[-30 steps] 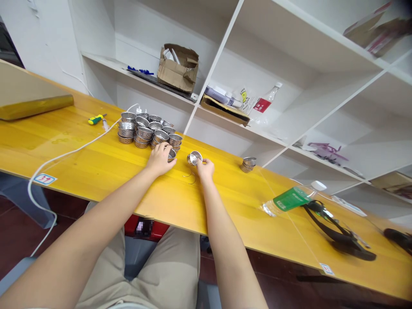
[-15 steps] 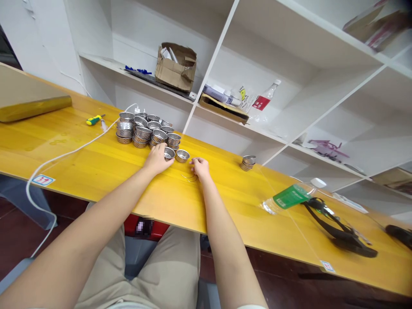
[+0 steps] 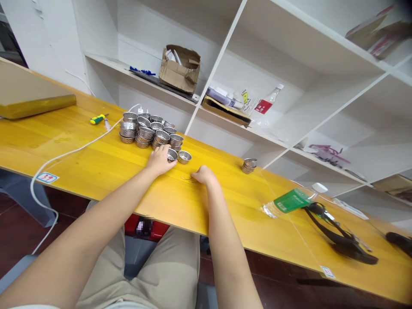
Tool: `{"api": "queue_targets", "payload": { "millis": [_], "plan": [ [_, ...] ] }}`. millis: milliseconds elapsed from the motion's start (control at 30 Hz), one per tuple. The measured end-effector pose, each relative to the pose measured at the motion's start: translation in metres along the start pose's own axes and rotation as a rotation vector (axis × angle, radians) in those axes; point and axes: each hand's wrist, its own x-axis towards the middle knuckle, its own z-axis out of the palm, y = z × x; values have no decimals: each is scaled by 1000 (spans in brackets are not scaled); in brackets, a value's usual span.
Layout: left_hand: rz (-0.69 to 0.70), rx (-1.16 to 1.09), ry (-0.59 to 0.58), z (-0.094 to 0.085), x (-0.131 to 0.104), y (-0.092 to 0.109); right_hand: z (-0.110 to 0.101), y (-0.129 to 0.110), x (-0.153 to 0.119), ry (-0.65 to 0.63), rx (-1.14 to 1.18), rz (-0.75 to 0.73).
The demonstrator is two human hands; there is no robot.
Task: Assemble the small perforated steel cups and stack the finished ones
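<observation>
My left hand (image 3: 159, 160) has its fingers curled round a small perforated metal cup (image 3: 173, 155) at the front of the stacked cups. Another single cup (image 3: 184, 157) stands on the table just to its right. Behind my left hand, several stacks of the same perforated metal cups (image 3: 146, 132) are packed close together. My right hand (image 3: 205, 174) is lower and further right, its fingers pinched on a thin bent wire (image 3: 186, 178) that lies at the tabletop. The fingertips of my right hand are partly hidden by the hand itself.
A short cup stack (image 3: 249, 165) stands further right. Beyond it are a green-labelled bottle (image 3: 291, 200) lying tilted and a black strap (image 3: 337, 240). On the left are a screwdriver (image 3: 98, 119), a white cable (image 3: 74, 151) and a flat cardboard box (image 3: 35, 92). White shelves (image 3: 206, 96) rise behind the table.
My right hand has come slightly nearer the table's front edge and turned, with the wire still at its fingertips. My left hand stays on its cup. The whole view has shifted slightly.
</observation>
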Motion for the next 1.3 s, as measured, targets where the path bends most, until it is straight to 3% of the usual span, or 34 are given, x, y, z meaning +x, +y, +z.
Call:
{"api": "queue_targets", "payload": {
  "millis": [367,567,800,967,1133,1300],
  "plan": [
    [1,16,-17,-3,-1,4,2,-32,-23,-26,-168,-53],
    [5,1,-15,-1,0,3,10,-38,-25,-39,-192,-140],
    [37,-19,-8,-1,-1,2,4,-27,-17,153,77,-146],
    [41,-12,-7,0,-1,2,2,-16,-8,243,198,-45],
    [56,-7,-1,0,0,1,3,-10,-2,301,313,-76],
    [98,-26,12,-1,-1,2,3,-15,-1,282,760,-96]
  ]
}}
